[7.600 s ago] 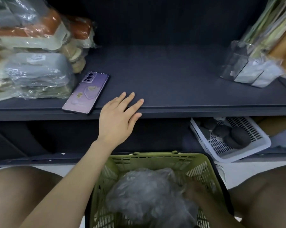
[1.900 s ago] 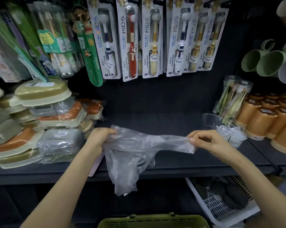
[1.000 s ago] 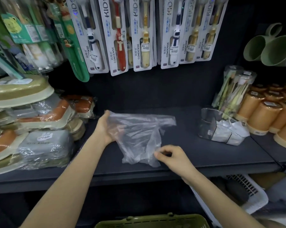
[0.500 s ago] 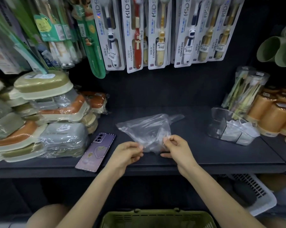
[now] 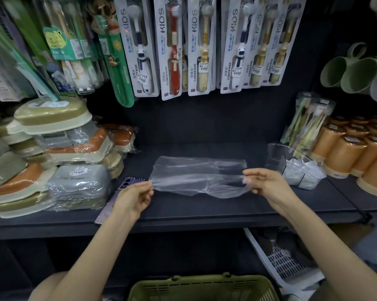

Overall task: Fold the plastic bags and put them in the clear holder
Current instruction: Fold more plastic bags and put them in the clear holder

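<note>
A clear plastic bag (image 5: 196, 178) is stretched out flat just above the dark shelf (image 5: 205, 209). My left hand (image 5: 135, 197) pinches its left edge and my right hand (image 5: 264, 184) pinches its right edge, so the bag spans between them. The clear holder (image 5: 276, 158) stands on the shelf to the right of my right hand, with several folded white bags inside its compartments.
A purple phone (image 5: 126, 184) lies on the shelf, partly under my left hand. Wrapped soap boxes (image 5: 53, 161) are stacked at left, orange cups (image 5: 352, 151) at right, toothbrush packs (image 5: 196, 46) hang above. A green basket (image 5: 202, 287) sits below, a white basket (image 5: 278, 261) at lower right.
Half a second ago both hands were close together on a bunched bag. They have moved apart, pulling the bag out wide and flat.
</note>
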`<action>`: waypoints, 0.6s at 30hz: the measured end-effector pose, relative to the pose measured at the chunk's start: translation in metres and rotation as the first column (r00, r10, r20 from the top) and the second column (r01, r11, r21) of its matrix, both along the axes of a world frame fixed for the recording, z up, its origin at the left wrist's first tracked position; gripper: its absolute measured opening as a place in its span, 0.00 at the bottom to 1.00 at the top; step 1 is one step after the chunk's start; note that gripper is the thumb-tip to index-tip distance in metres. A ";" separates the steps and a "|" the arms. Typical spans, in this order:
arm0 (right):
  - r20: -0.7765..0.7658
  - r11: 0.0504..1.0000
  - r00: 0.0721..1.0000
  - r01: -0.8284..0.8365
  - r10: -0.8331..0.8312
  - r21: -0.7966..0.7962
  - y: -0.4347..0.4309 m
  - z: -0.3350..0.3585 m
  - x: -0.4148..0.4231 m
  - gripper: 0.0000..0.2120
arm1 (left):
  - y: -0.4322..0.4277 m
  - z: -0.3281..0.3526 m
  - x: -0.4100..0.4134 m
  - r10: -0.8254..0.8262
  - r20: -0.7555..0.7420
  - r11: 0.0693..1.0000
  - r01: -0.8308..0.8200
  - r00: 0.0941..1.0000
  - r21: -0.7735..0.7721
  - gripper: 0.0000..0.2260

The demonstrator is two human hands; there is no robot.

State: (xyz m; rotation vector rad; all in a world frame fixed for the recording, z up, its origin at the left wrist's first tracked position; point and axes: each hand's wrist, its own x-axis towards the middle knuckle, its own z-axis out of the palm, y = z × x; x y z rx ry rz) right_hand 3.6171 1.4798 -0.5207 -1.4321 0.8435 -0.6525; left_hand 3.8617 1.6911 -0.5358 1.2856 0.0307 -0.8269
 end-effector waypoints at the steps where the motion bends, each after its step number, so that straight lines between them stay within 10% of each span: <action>1: -0.003 1.000 1.000 0.009 -0.009 -0.014 -0.005 -0.002 -0.005 0.09 | 0.000 -0.002 0.000 0.012 0.002 1.000 -0.012 1.000 0.014 0.07; 13: -0.088 0.990 0.996 -0.004 -0.009 -0.140 0.001 -0.023 -0.034 0.12 | -0.005 -0.009 -0.019 0.006 -0.010 0.994 -0.005 1.000 0.110 0.03; 18: -0.350 0.930 0.936 -0.162 0.040 -0.330 0.003 -0.034 -0.045 0.18 | -0.007 -0.018 -0.026 0.089 0.183 0.985 -0.114 0.979 0.130 0.09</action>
